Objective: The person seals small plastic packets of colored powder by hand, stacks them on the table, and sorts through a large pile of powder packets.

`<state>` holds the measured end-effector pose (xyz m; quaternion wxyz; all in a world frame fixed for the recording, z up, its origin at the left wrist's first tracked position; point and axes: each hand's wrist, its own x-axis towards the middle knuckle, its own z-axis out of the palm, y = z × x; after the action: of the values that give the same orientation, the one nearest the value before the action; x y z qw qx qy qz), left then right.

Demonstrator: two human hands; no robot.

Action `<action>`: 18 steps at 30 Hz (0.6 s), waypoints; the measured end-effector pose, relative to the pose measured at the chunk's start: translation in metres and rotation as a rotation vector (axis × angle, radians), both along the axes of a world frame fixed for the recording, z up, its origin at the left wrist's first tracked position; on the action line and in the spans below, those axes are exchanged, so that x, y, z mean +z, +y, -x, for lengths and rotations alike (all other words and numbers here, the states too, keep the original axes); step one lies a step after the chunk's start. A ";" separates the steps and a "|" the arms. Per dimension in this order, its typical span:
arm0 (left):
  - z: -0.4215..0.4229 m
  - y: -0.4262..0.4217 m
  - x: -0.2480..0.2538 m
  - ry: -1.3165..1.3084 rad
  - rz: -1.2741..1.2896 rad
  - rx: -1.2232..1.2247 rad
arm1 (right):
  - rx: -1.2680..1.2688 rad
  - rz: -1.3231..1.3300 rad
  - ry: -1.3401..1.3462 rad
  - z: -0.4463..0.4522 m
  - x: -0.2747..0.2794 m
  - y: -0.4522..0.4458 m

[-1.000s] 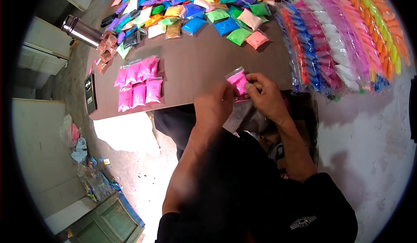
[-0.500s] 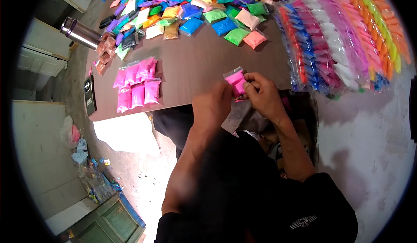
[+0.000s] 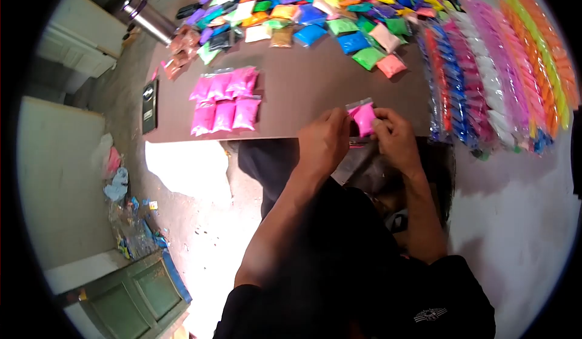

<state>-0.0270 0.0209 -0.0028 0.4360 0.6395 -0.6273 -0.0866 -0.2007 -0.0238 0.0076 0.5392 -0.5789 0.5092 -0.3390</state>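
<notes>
A small clear bag of bright pink filling (image 3: 364, 119) is held just above the table's near edge. My left hand (image 3: 324, 140) pinches its left side with curled fingers. On its right side, the thumb and fingers of my right hand (image 3: 397, 139) are closed. The bag's clear top strip points away from me. To the left, several similar pink bags (image 3: 224, 116) lie in two rows on the brown table (image 3: 291, 90).
Many small coloured bags (image 3: 315, 14) cover the table's far part. Long clear packs of coloured pouches (image 3: 485, 78) lie along the right side. A steel flask (image 3: 148, 19), brown bags (image 3: 182, 48) and a black phone-like device (image 3: 150, 107) are at the left.
The camera view has shifted, so the table and both hands appear further right. Both hands still hold the pink bag, which now shows more of its flat face.
</notes>
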 end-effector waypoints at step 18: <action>-0.054 0.114 -0.039 0.394 -0.136 0.266 | 0.313 -0.301 -0.225 -0.125 0.041 0.027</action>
<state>0.0270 0.1353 -0.0416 0.5135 0.7149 -0.4333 -0.1934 -0.0759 0.0033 0.0485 0.7185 -0.5224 0.3948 -0.2342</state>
